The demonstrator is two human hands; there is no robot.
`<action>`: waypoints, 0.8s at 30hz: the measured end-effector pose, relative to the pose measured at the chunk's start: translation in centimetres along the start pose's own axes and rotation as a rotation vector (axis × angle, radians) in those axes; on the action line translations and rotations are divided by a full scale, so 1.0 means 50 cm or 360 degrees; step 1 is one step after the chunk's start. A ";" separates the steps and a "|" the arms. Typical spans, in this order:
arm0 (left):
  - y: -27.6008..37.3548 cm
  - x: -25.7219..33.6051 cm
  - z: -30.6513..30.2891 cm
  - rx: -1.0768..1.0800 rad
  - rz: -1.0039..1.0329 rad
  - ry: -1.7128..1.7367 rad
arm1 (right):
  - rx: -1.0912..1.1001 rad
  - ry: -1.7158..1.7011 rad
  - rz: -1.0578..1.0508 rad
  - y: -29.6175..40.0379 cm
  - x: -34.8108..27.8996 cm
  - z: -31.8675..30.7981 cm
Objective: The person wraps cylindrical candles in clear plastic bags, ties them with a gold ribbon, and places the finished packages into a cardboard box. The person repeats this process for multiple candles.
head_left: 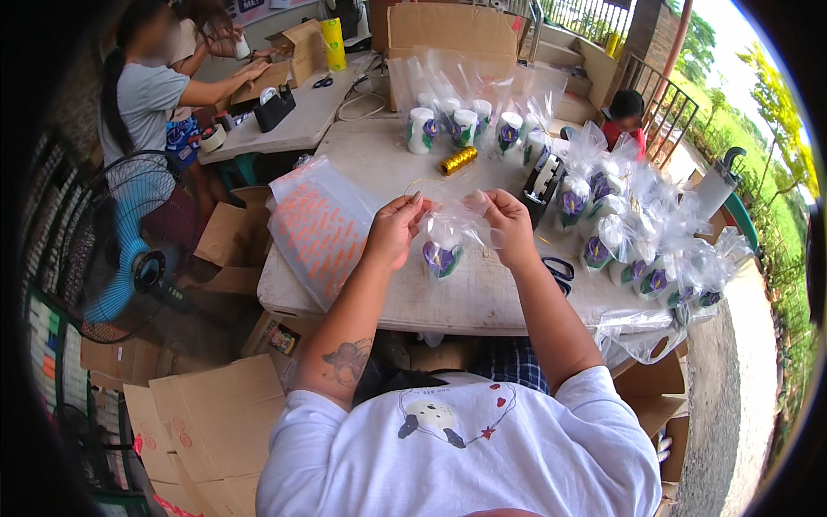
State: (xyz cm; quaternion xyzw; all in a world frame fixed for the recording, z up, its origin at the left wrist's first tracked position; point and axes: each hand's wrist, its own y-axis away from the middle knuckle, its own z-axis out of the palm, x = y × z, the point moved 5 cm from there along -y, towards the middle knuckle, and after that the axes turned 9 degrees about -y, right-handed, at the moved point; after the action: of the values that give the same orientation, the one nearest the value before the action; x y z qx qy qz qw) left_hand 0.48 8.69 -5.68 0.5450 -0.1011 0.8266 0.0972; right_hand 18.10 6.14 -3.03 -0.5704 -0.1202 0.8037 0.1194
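A white candle [442, 259] with a purple flower and green leaves stands on the table in a clear plastic wrapper [446, 223], gathered above it. My left hand [402, 226] pinches a thin gold string [417, 183] at the left of the gathered plastic. On the other side, my right hand [509, 225] grips the wrapper's loose end between thumb and fingers; whether it also holds string is hidden. Behind my hands lies a spool of gold string [457, 160]. Scissors with dark handles [559, 274] lie right of my right forearm.
Wrapped candles [652, 281] crowd the table's right side, beside a black tape dispenser [544, 181]. More candles [465, 126] in open bags stand at the back. Printed plastic bags [323, 226] lie left. A fan [145, 265] and two people at another table [303, 116] are further left.
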 end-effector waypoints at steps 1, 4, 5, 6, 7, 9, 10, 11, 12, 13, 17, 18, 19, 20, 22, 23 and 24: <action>0.007 0.003 -0.001 0.0011 -0.0017 0.0052 | 0.0011 -0.0245 0.0102 0.001 0.009 -0.002; 0.021 -0.005 0.001 0.0060 -0.0111 0.0177 | 0.0079 -0.0826 0.0331 0.006 0.013 0.016; 0.030 -0.005 0.007 0.0085 -0.0148 0.0236 | 0.0126 -0.0913 0.0355 0.005 0.003 0.027; 0.038 -0.001 0.012 0.0099 -0.0112 0.0306 | 0.0173 -0.1002 0.0376 0.002 -0.007 0.035; 0.045 0.002 0.016 0.0112 -0.0076 0.0377 | 0.0180 -0.0941 0.0391 0.000 -0.008 0.035; 0.050 0.006 0.021 0.0119 0.0029 0.0463 | 0.0194 -0.0814 0.0420 -0.005 -0.010 0.032; 0.049 0.008 0.023 0.0112 0.0097 0.0478 | 0.0139 -0.0699 0.0364 -0.010 -0.014 0.032; 0.049 0.010 0.022 0.0106 0.0166 0.0494 | -0.0011 -0.0541 0.0259 -0.014 -0.025 0.036; 0.043 0.010 0.016 0.0090 0.0209 0.0501 | -0.0161 -0.0381 0.0159 -0.016 -0.036 0.040; 0.032 0.014 0.006 0.0074 0.0252 0.0508 | -0.0310 -0.0221 0.0058 -0.015 -0.046 0.045; 0.030 0.029 -0.014 -0.0070 0.0207 0.0275 | -0.0499 0.0371 0.0047 -0.005 -0.055 0.039; 0.040 0.019 -0.016 -0.0055 0.0126 0.0274 | -0.0536 0.0379 0.0098 0.000 -0.048 0.025; 0.039 0.021 -0.013 -0.0056 0.0077 0.0269 | -0.0583 0.0397 0.0116 -0.010 -0.047 0.018; 0.035 0.025 -0.009 -0.0058 0.0028 0.0264 | -0.0667 0.0347 -0.0014 -0.009 -0.035 0.017; 0.040 0.039 -0.004 0.0117 -0.0124 0.0219 | -0.0589 0.0254 0.0333 -0.023 -0.033 0.019; 0.041 0.042 -0.003 0.0200 -0.0198 0.0199 | -0.0547 0.0212 0.0503 -0.029 -0.040 0.020; 0.046 0.042 -0.009 0.0203 -0.0198 0.0194 | -0.0564 0.0347 0.0524 -0.028 -0.057 0.027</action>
State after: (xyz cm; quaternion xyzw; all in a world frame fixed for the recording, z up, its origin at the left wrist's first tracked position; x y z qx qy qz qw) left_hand -1.36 6.72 -4.08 0.5041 -0.0081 0.8554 0.1193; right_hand 17.80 6.47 0.40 -0.6775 -0.1510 0.7126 -0.1023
